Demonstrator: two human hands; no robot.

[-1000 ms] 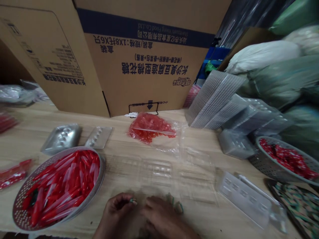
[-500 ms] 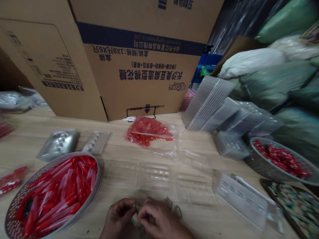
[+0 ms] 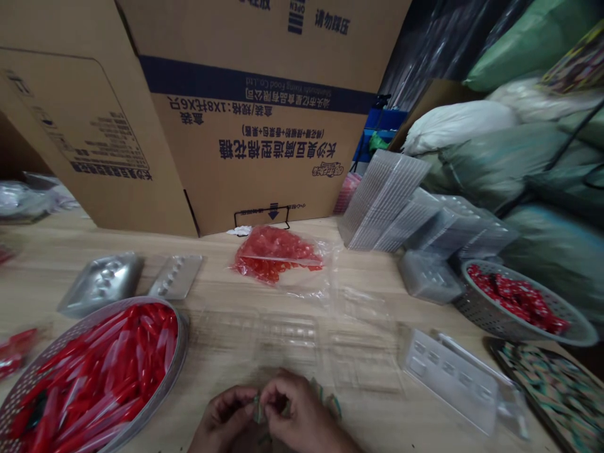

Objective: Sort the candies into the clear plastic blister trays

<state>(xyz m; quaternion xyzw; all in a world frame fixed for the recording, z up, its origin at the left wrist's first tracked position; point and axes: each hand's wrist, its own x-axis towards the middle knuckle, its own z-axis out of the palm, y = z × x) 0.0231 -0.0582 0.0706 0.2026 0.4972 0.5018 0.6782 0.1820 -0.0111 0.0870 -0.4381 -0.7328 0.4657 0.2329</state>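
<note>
At the bottom centre, my left hand (image 3: pixel 225 416) and my right hand (image 3: pixel 293 406) meet, fingertips pinched together. Between them is a small clear-and-green wrapped piece (image 3: pixel 257 410), gripped from both sides; its exact kind is too small and blurred to tell. More green-edged pieces (image 3: pixel 333 406) lie on the table just right of my right hand, partly hidden by it. Directly beyond my hands, clear plastic trays (image 3: pixel 287 336) lie flat on the wooden table.
A basket (image 3: pixel 182 358) of red tubes stands left. Behind are a red-filled plastic bag (image 3: pixel 274 251) and a large carton (image 3: pixel 264 182). To the right are stacked trays (image 3: pixel 382 195), a basket (image 3: pixel 585 330) of red packets, a white moulded tray (image 3: pixel 450 377) and a dark tray (image 3: pixel 500 352) of green-edged pieces.
The camera view has shifted slightly, so the surroundings sit a little further left and lower. My hands stay together at the small piece, which now shows more upright between the fingertips.
</note>
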